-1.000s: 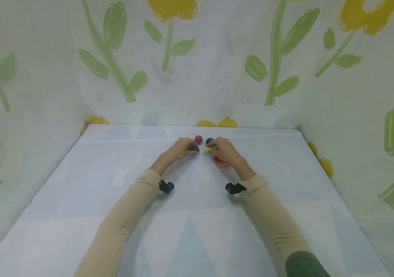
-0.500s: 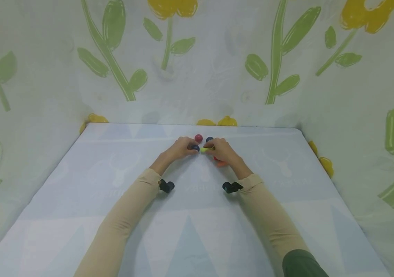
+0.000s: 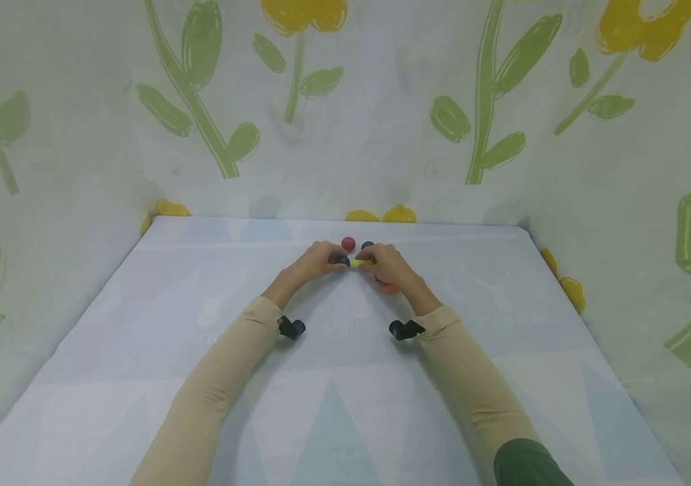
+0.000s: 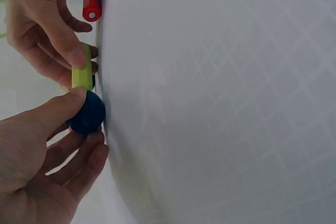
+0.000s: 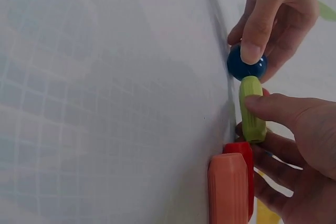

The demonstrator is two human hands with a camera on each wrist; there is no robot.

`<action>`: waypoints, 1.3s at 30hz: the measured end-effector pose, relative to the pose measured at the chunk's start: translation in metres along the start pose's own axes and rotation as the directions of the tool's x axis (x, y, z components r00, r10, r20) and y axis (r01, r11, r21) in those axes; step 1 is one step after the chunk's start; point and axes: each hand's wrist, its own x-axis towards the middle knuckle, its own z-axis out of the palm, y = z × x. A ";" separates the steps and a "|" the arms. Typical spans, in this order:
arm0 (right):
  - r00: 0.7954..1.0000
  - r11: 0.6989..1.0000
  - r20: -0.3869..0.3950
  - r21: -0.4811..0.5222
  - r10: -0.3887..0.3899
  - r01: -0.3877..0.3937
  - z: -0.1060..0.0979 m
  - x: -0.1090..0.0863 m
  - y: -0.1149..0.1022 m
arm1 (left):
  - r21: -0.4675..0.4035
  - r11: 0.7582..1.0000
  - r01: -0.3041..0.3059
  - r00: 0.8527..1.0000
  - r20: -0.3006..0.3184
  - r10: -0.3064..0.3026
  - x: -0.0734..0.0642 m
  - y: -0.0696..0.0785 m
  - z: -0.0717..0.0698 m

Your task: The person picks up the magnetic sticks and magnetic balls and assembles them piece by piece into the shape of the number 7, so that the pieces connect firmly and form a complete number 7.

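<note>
The green rod (image 5: pixel 251 121) is over the far part of the table (image 3: pixel 333 337), between the two hands, its long axis running roughly side to side in the head view. One end points at the blue ball (image 4: pixel 88 114) and appears to touch it; the other points back into the right hand (image 3: pixel 389 262), whose thumb and fingers are clamped on the rod. The left hand (image 3: pixel 319 258) pinches the blue ball between thumb and fingers. Whether rod or ball touches the table cannot be told.

The red rod (image 4: pixel 92 6) and orange rod (image 5: pixel 229 190) lie side by side near the right hand, roughly parallel, each with a pale round disc in the end facing the left wrist camera. Beyond the hands sit a red ball (image 3: pixel 348 244) and a second blue ball (image 3: pixel 367 245).

Pale lettering on the tabletop is too faint to read. In the head view the right hand partly covers the green rod, second blue ball and red rod; the right wrist view cuts off the orange rod's near end.
</note>
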 end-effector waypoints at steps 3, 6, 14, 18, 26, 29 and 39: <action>1.000 1.000 0.005 -0.002 0.002 -0.002 0.000 -0.001 0.000 | 0.006 1.000 0.001 1.000 -0.002 -0.001 -0.002 0.001 0.000; 1.000 1.000 0.010 -0.009 0.017 -0.017 0.000 -0.003 0.001 | 0.003 1.000 0.016 1.000 0.001 -0.016 -0.003 0.002 0.000; 1.000 1.000 -0.007 -0.007 0.013 -0.013 -0.011 -0.008 0.007 | -0.025 0.999 0.022 1.000 0.007 -0.022 -0.002 0.000 -0.003; 0.999 0.999 -0.007 0.005 0.043 -0.043 -0.016 -0.010 0.013 | -0.029 0.999 0.014 1.000 0.006 -0.014 -0.001 -0.002 -0.002; 0.994 0.994 -0.044 0.048 0.097 -0.095 -0.024 -0.012 0.020 | -0.048 0.999 0.001 1.000 0.007 0.000 0.001 -0.004 0.000; 0.991 0.990 -0.053 0.080 0.122 -0.118 -0.025 -0.010 0.020 | -0.054 0.999 0.002 1.000 0.008 -0.001 0.002 -0.004 -0.001; 0.992 0.987 -0.024 0.104 0.126 -0.123 -0.021 0.002 0.022 | -0.064 0.998 0.013 1.000 0.017 -0.012 0.001 -0.004 -0.001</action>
